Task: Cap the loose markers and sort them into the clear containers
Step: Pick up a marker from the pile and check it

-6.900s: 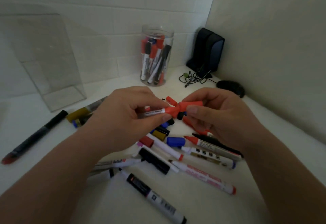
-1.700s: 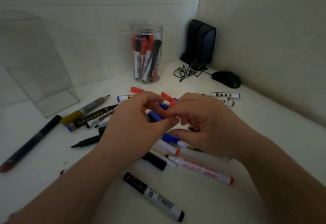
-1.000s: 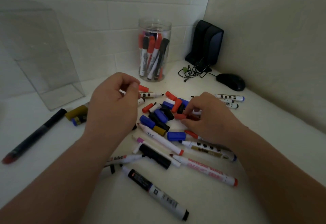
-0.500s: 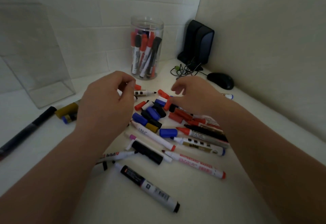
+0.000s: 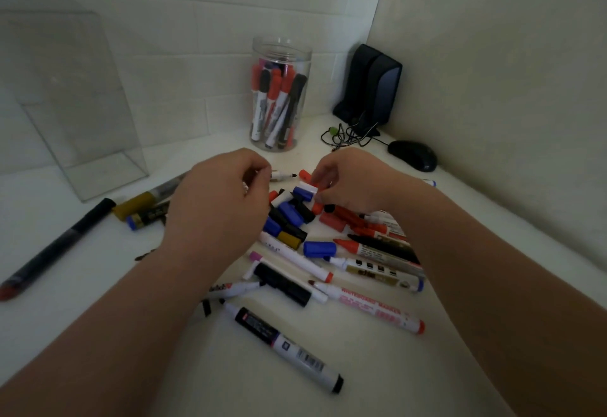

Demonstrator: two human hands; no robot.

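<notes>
Honestly, this is maybe a third done at best. The round jar [image 5: 281, 95] by the back wall already has a bunch of capped markers standing in it, but the square clear box [image 5: 70, 101] on the left looks empty. Still a whole pile [image 5: 328, 252] of markers and loose caps spread on the desk [image 5: 460, 367] between the arms, several tips bare.

Left hand [image 5: 215, 213] is curled with fingertips pinched on a thin black-tipped marker [image 5: 283, 175] at the far edge of the pile. Right hand [image 5: 353, 182] is pinching something small right by a blue-and-white piece [image 5: 305, 192]; can't tell exactly what it's got, so not sure that grip is closed on anything.

Writing: the pink-lettered pen [image 5: 371, 306] reads something like "WHITEBOARD MARKER". The rest of the labels are too blurry for me.
</notes>
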